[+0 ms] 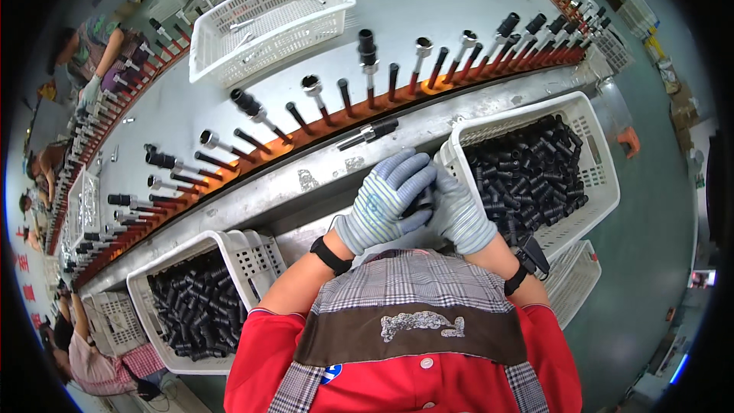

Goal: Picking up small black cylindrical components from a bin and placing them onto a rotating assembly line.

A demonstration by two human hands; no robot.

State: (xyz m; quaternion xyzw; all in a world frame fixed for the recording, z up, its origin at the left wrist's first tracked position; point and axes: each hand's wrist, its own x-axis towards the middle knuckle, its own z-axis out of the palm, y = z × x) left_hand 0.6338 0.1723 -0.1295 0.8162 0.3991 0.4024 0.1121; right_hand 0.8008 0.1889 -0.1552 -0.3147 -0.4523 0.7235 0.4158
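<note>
My left hand (388, 200), in a striped grey work glove, curls its fingers over a black cylindrical part (421, 200) in front of my body. My right hand (460, 214), gloved the same way, closes on that part from the other side. Most of the part is hidden between the gloves. Just beyond my hands, a black sleeve with a thin dark rod (369, 134) lies on the metal ledge (310, 176). Close to my right hand stands a white basket (604, 160) heaped with black cylindrical parts (524, 172).
Another white basket (241, 264) of black parts stands at my left. Past the ledge curves a conveyor with upright red-brown pins (306, 126), some carrying silver pieces and black sleeves (368, 47). A white basket (271, 27) sits behind it. Co-workers (95, 57) are along the left.
</note>
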